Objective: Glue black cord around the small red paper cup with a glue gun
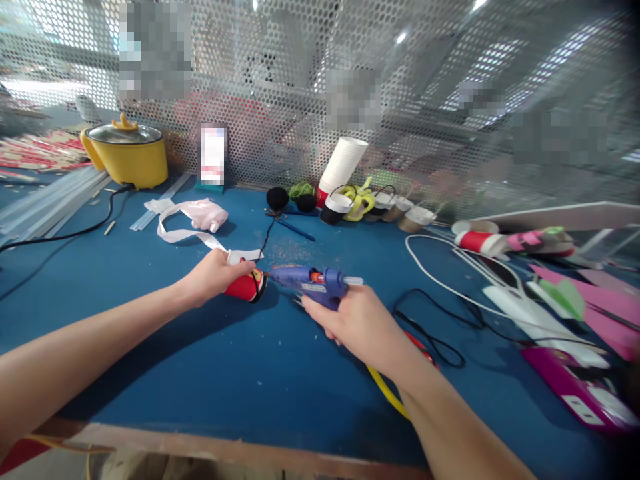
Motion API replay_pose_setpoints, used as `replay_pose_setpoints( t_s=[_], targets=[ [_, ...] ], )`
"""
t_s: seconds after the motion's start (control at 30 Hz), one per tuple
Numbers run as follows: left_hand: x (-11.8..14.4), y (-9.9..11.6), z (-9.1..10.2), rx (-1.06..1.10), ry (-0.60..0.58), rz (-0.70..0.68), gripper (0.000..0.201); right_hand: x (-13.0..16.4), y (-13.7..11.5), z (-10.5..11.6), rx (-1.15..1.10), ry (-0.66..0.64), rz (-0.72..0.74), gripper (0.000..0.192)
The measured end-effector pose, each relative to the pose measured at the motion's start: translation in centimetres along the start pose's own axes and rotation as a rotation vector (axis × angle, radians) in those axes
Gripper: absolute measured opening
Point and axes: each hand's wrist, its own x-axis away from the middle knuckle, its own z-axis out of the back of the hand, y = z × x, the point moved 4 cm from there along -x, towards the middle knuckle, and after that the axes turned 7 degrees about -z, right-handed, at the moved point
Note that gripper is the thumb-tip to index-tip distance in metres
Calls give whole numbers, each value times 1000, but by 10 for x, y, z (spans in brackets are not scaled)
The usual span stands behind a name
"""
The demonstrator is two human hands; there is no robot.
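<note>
My left hand (213, 277) is closed around a small red paper cup (243, 287) lying on its side, just above the blue table. Black yarn (268, 237) runs from a black ball (277, 199) down to the cup and wraps round its dark end. My right hand (357, 320) grips a blue hot glue gun (320, 283) with a clear glue stick poking out of its back. The gun's nozzle points left and meets or nearly meets the cup's dark end; contact is hard to tell.
White ribbon (173, 230) and a pink bundle (207, 215) lie behind my left hand. A yellow electric pot (133, 157) stands back left, stacked white cups (345, 163) lean at the back. Cables (435, 333), pink sheets (615, 320) and a purple object (575, 387) lie right.
</note>
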Motion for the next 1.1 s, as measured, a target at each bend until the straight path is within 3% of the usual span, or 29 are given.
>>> replay_pose_setpoints(
  t_s=[0.23, 1.1],
  targets=[
    [5, 12, -2, -73, -18, -52, 37, -6, 2, -1, -31, 1, 1, 27],
    [5, 12, -2, -85, -20, -39, 38, -3, 5, -4, -50, -28, -19, 24]
  ],
)
